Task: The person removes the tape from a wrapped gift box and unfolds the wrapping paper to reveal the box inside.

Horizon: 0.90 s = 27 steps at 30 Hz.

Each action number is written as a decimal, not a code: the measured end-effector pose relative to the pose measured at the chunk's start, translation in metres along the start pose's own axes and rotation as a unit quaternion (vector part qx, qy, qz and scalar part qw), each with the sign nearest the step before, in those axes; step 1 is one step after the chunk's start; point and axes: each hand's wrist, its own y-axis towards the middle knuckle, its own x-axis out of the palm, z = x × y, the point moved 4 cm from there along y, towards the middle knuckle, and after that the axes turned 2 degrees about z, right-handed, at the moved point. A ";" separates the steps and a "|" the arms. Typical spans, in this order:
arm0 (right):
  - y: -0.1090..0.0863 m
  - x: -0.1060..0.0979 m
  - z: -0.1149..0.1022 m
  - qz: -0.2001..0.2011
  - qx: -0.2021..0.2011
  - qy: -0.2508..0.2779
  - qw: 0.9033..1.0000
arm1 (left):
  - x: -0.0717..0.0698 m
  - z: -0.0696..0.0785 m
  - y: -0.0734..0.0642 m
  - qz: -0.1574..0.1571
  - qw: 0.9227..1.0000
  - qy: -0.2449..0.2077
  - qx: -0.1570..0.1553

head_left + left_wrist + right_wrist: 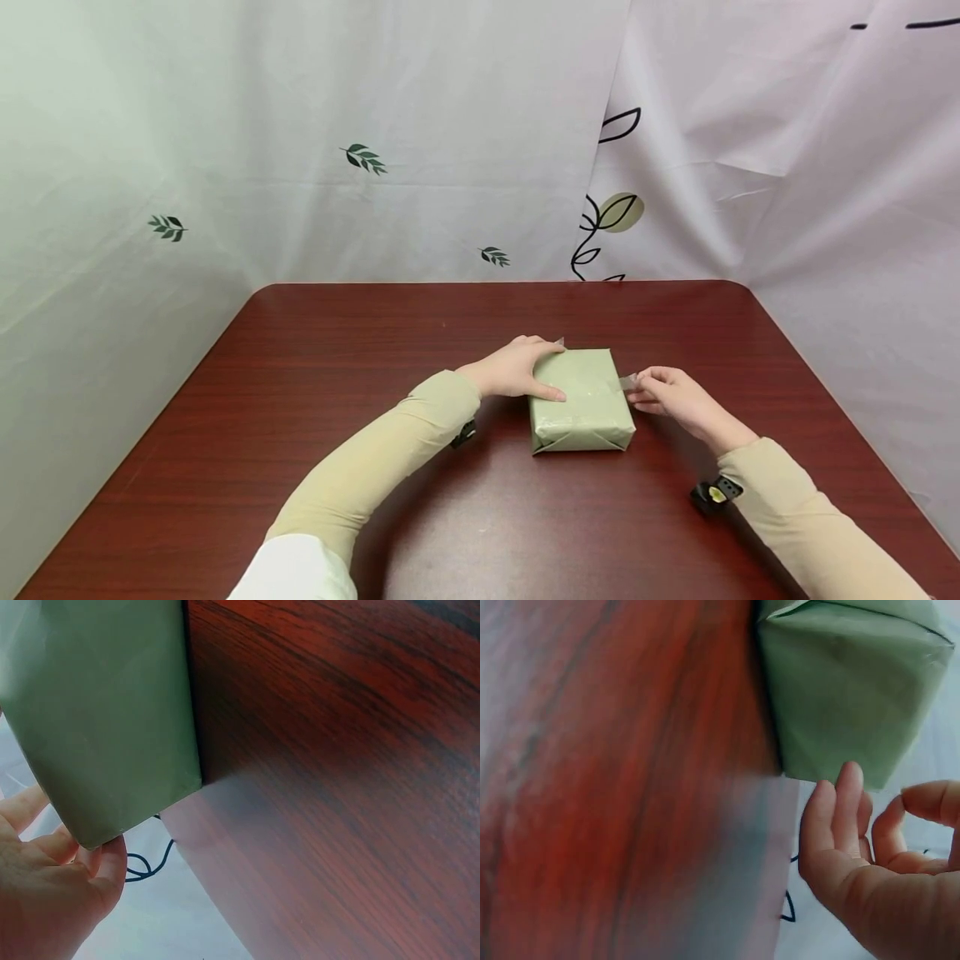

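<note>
Nearest, a white cuff [296,571] and the left beige sleeve [390,458] reach in from one side, the right beige sleeve [795,500] from the other. Each wrist carries a small black device, one on the left [464,433], one on the right [716,494]. Between the forearms lies the bare, shiny front of the dark red table [487,517].

Beyond that, right of the table's middle, sits the box [592,404], flat on its base and wrapped in pale green paper, its folded end flaps [585,440] turned toward the person. The left hand [510,367] has its grip round the box's left side, thumb on top and fingers at the far corner, presumably to keep it from sliding. The right hand [667,396] pinches a strip of clear tape [628,382] at the box's right edge, probably held by its end to keep it taut and off the other fingers.

The left hand covers part of the top and would block anything laid there. Another clear scrap [559,342] shows by its forefinger; whether it sticks to finger or paper I cannot tell. Behind the table's far edge hangs a pale curtain [450,100] with leaf prints.
</note>
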 end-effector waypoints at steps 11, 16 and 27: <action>-0.001 -0.012 0.002 0.012 0.035 -0.007 0.999 | 0.000 0.000 0.000 0.001 1.000 0.001 0.000; -0.005 -0.022 0.000 0.023 0.009 -0.032 0.999 | -0.002 0.000 -0.001 0.001 1.000 0.000 0.000; -0.028 0.013 -0.034 -0.022 -0.166 -0.297 0.940 | -0.004 0.003 0.000 -0.010 1.000 0.016 0.002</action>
